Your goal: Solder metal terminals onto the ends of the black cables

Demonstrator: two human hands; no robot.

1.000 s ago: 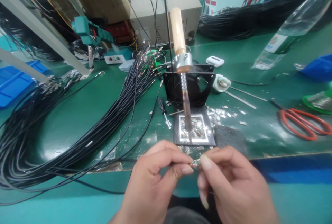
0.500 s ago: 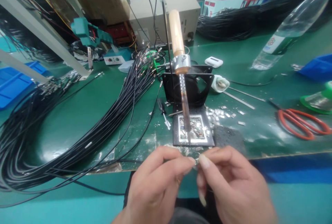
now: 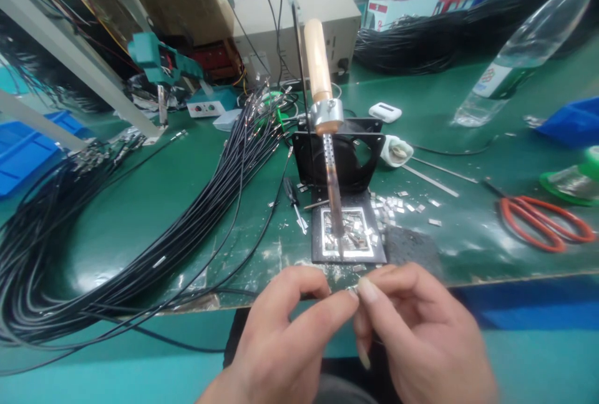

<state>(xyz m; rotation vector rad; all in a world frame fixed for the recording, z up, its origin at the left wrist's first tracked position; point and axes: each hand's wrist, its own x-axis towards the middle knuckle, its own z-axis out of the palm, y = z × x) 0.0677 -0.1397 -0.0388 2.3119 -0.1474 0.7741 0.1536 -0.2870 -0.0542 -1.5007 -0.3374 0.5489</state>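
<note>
Close in front of me, at the bench edge, both hands meet fingertip to fingertip. My right hand (image 3: 416,323) pinches a tiny silvery metal piece (image 3: 354,290) between thumb and forefinger, its other fingers curled beneath. The thumb of my left hand (image 3: 290,326) presses against that piece, with the left forefinger bent back above; fingers cover most of it. Just beyond the hands, a soldering iron (image 3: 333,192) with a wooden handle (image 3: 318,60) is held in a stand, tip down over a white-framed square tray (image 3: 322,251) of small metal parts.
A thick bundle of black cables (image 3: 187,216) curves across the left. Loose metal pieces (image 3: 397,204), a screwdriver (image 3: 292,198) and a black fan frame (image 3: 374,170) surround the iron. Rightward are orange-handled scissors (image 3: 538,223), a solder spool (image 3: 573,185) and a plastic bottle (image 3: 496,85).
My left thumb has moved slightly right onto the piece at the right fingertips, while the left forefinger has drawn back. My right hand stays nearly still.
</note>
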